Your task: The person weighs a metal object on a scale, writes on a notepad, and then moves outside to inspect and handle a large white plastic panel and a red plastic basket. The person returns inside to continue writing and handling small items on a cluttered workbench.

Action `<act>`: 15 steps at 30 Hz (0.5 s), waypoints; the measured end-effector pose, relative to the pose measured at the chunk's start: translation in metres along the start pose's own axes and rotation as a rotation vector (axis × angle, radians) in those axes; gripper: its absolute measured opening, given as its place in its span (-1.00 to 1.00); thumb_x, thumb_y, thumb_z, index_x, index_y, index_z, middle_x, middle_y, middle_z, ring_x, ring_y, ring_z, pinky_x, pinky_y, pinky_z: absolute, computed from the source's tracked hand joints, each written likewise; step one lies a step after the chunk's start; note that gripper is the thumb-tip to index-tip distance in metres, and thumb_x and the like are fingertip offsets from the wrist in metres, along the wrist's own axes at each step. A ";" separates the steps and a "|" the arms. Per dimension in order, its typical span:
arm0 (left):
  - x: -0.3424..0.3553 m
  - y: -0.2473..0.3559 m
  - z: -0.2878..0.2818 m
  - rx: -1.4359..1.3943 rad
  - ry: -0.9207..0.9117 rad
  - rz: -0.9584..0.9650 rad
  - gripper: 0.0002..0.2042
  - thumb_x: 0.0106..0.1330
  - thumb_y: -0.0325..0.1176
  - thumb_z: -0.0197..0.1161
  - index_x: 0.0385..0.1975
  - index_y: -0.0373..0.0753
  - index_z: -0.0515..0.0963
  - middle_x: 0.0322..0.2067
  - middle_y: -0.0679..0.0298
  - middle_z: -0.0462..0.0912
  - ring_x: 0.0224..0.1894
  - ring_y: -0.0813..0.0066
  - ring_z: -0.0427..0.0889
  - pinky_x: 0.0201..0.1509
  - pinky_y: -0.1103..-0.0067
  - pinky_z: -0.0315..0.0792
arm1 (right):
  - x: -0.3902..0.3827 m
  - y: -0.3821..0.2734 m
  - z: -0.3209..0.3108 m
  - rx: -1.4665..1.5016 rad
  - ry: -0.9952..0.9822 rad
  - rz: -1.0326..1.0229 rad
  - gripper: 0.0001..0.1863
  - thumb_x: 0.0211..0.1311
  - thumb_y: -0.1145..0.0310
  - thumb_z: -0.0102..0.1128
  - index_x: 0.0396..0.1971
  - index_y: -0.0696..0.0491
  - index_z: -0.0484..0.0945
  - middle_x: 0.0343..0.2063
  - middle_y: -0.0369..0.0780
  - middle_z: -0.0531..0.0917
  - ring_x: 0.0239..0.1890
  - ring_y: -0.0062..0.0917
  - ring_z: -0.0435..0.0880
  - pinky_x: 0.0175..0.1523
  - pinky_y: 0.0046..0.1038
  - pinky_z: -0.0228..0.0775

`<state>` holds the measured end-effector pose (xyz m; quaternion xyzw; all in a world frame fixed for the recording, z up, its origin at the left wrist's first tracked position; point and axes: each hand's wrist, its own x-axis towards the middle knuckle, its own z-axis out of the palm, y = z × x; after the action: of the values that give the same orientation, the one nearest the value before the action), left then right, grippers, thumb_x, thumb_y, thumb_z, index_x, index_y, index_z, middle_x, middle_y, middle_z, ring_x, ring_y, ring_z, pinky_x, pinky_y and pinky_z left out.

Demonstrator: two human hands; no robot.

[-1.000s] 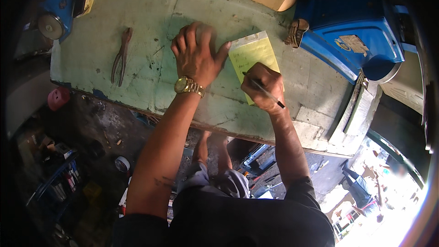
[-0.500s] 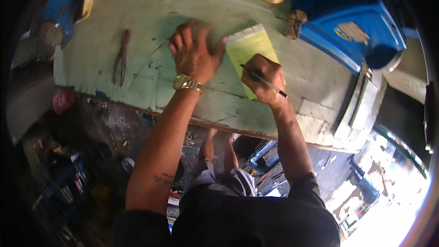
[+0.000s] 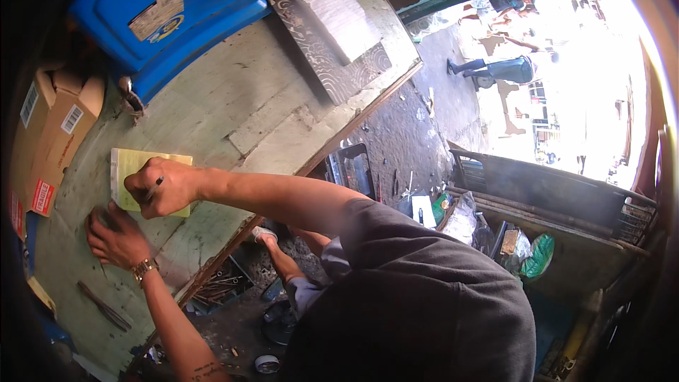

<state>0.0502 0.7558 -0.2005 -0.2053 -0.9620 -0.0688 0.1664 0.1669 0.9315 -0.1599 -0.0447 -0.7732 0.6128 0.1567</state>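
Note:
A yellow notepad [image 3: 131, 163] lies on the worn pale green tabletop [image 3: 180, 127]. My right hand [image 3: 163, 187] rests on it, fingers curled round a dark-tipped pen [image 3: 157, 183]. Below the pad, my left hand [image 3: 113, 240], with a gold watch on the wrist, lies palm down on the tabletop, fingers spread and holding nothing. A pair of pliers [image 3: 106, 308] lies below my left hand.
A blue plastic box [image 3: 170, 7], cardboard boxes [image 3: 60, 134] and metal sheets [image 3: 343, 39] sit around the tabletop. Cluttered tools and bags [image 3: 463, 230] are on the right below. Several people [image 3: 506, 68] are in the bright opening at upper right.
The view has swung to the right, so the tabletop now runs diagonally and more of the bright opening shows. My right hand still grips the pen on the pad; my left stays spread beside it.

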 end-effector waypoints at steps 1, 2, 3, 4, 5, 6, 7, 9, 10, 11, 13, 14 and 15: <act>0.000 -0.003 0.001 0.009 -0.004 -0.008 -0.51 0.28 0.23 0.11 0.07 0.08 0.51 0.16 0.34 0.44 0.19 0.16 0.38 0.17 0.21 0.24 | 0.000 0.000 0.001 0.002 -0.006 -0.009 -0.86 -0.21 0.48 0.24 -0.61 0.16 0.46 -0.64 -0.13 0.60 -0.52 -0.22 0.62 -0.37 -0.28 0.42; -0.001 -0.003 0.000 0.005 0.006 0.001 -0.51 0.28 0.23 0.11 0.07 0.08 0.50 0.16 0.34 0.45 0.18 0.16 0.39 0.17 0.20 0.24 | -0.001 -0.001 0.001 -0.001 -0.004 -0.005 -0.86 -0.21 0.48 0.24 -0.61 0.16 0.47 -0.64 -0.13 0.60 -0.52 -0.22 0.62 -0.37 -0.28 0.42; -0.002 -0.004 -0.001 0.002 0.015 0.008 -0.51 0.28 0.23 0.12 0.07 0.07 0.50 0.15 0.34 0.45 0.18 0.15 0.39 0.17 0.19 0.25 | -0.002 -0.002 0.001 -0.003 -0.005 -0.002 -0.86 -0.20 0.48 0.24 -0.61 0.16 0.47 -0.64 -0.13 0.60 -0.52 -0.22 0.62 -0.38 -0.28 0.42; -0.001 -0.006 -0.002 0.002 0.031 0.011 -0.50 0.28 0.23 0.12 0.07 0.07 0.50 0.15 0.34 0.45 0.17 0.15 0.40 0.16 0.18 0.25 | 0.000 -0.003 0.003 -0.003 -0.009 -0.005 -0.86 -0.20 0.48 0.24 -0.61 0.16 0.47 -0.63 -0.13 0.60 -0.51 -0.22 0.62 -0.38 -0.28 0.42; 0.000 -0.007 -0.003 -0.003 0.038 0.022 -0.51 0.29 0.21 0.12 0.08 0.05 0.50 0.14 0.31 0.46 0.16 0.14 0.41 0.16 0.18 0.25 | 0.002 -0.004 0.003 0.005 0.008 -0.029 -0.86 -0.20 0.46 0.24 -0.61 0.15 0.47 -0.63 -0.12 0.61 -0.51 -0.19 0.62 -0.38 -0.26 0.42; 0.000 -0.007 -0.002 -0.005 0.045 0.029 -0.51 0.30 0.19 0.12 0.08 0.03 0.50 0.13 0.29 0.47 0.16 0.14 0.42 0.16 0.18 0.25 | 0.002 -0.004 0.001 0.015 0.021 -0.053 -0.86 -0.20 0.45 0.23 -0.61 0.15 0.47 -0.63 -0.10 0.61 -0.51 -0.17 0.62 -0.39 -0.25 0.42; -0.001 -0.012 -0.001 0.001 0.051 0.028 -0.52 0.31 0.18 0.12 0.08 0.01 0.49 0.12 0.27 0.47 0.15 0.13 0.42 0.16 0.18 0.25 | 0.003 -0.004 0.004 0.033 0.025 -0.078 -0.86 -0.21 0.44 0.23 -0.61 0.14 0.48 -0.63 -0.09 0.61 -0.51 -0.14 0.62 -0.40 -0.23 0.42; 0.001 -0.023 0.010 -0.065 0.093 0.170 -0.54 0.34 0.09 0.12 0.08 -0.07 0.49 0.09 0.17 0.49 0.13 0.12 0.44 0.16 0.18 0.26 | 0.002 -0.003 0.003 -0.069 -0.039 -0.007 -0.85 -0.19 0.42 0.22 -0.57 0.14 0.48 -0.62 -0.07 0.60 -0.50 -0.14 0.62 -0.39 -0.22 0.43; 0.002 -0.013 0.002 -0.042 0.096 0.199 -0.58 0.36 0.00 0.12 0.06 -0.14 0.48 0.06 0.10 0.51 0.14 0.10 0.42 0.19 0.19 0.24 | 0.002 0.004 0.003 -0.113 -0.118 0.065 -0.84 -0.18 0.43 0.20 -0.52 0.14 0.49 -0.58 -0.04 0.61 -0.49 -0.14 0.61 -0.37 -0.23 0.45; 0.000 -0.012 0.008 -0.072 0.081 0.193 -0.60 0.34 -0.06 0.15 0.06 -0.17 0.48 0.06 0.08 0.50 0.16 0.09 0.39 0.21 0.17 0.20 | -0.001 0.015 0.008 -0.159 -0.092 0.005 -0.84 -0.13 0.44 0.18 -0.46 0.12 0.50 -0.55 0.00 0.60 -0.48 -0.15 0.60 -0.35 -0.24 0.47; 0.001 -0.007 -0.003 -0.146 0.093 0.164 -0.57 0.22 -0.07 0.26 0.01 -0.16 0.48 0.06 0.07 0.48 0.17 0.05 0.35 0.21 0.12 0.16 | 0.003 -0.005 -0.004 -0.057 -0.169 0.091 -0.79 -0.03 0.43 0.27 -0.35 0.14 0.54 -0.44 -0.07 0.64 -0.41 -0.21 0.65 -0.29 -0.27 0.50; 0.004 0.003 -0.009 -0.175 0.110 0.113 -0.56 0.16 -0.04 0.30 -0.03 -0.13 0.47 0.08 0.10 0.44 0.18 0.05 0.33 0.20 0.11 0.15 | 0.001 -0.020 -0.013 -0.148 -0.103 0.115 -0.78 -0.05 0.48 0.32 -0.34 0.15 0.54 -0.40 -0.12 0.65 -0.37 -0.26 0.68 -0.27 -0.31 0.51; 0.004 0.005 -0.013 -0.185 0.092 0.104 -0.55 0.17 0.02 0.29 -0.04 -0.10 0.46 0.12 0.13 0.39 0.19 0.07 0.32 0.20 0.11 0.15 | 0.000 -0.024 -0.017 -0.184 0.006 -0.034 -0.83 -0.04 0.55 0.31 -0.40 0.10 0.54 -0.47 -0.19 0.64 -0.44 -0.52 0.64 -0.32 -0.42 0.49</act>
<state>0.0523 0.7590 -0.1869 -0.2658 -0.9310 -0.1578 0.1940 0.1755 0.9418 -0.1336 -0.0478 -0.8263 0.5365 0.1647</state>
